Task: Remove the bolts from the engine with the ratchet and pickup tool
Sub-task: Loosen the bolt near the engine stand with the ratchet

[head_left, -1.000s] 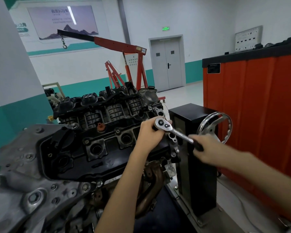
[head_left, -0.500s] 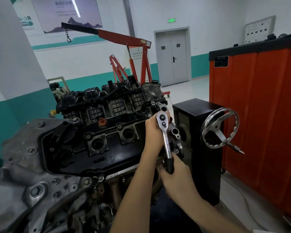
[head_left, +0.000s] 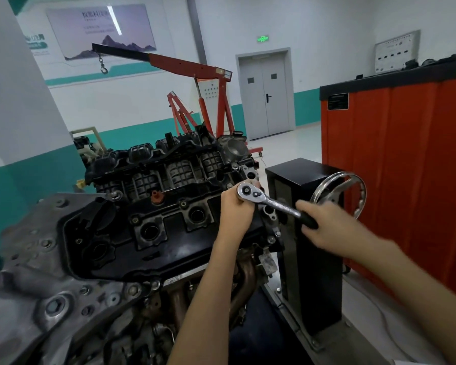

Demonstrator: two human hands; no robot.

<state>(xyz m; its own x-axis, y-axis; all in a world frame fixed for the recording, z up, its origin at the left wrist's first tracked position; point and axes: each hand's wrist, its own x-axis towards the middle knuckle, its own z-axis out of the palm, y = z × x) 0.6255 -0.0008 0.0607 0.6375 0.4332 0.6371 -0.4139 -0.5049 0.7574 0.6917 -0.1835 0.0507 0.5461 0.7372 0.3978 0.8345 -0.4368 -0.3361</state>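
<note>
Seen from the head camera, your left hand (head_left: pixel 234 214) is at the right end of the engine (head_left: pixel 153 222). Its grip is clenched around the ratchet (head_left: pixel 277 204) just under the round head, which stands over the engine's top right corner. Your right hand (head_left: pixel 329 225) has its grip wrapped around the black handle, out to the right of the engine and in front of the handwheel (head_left: pixel 353 191). The shaft slopes down from head to handle. A red hoist (head_left: pixel 195 67) stands behind the engine.

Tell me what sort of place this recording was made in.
Probably an automotive training workshop: a bare engine, a red engine hoist behind it, and a ratchet in use.
</note>
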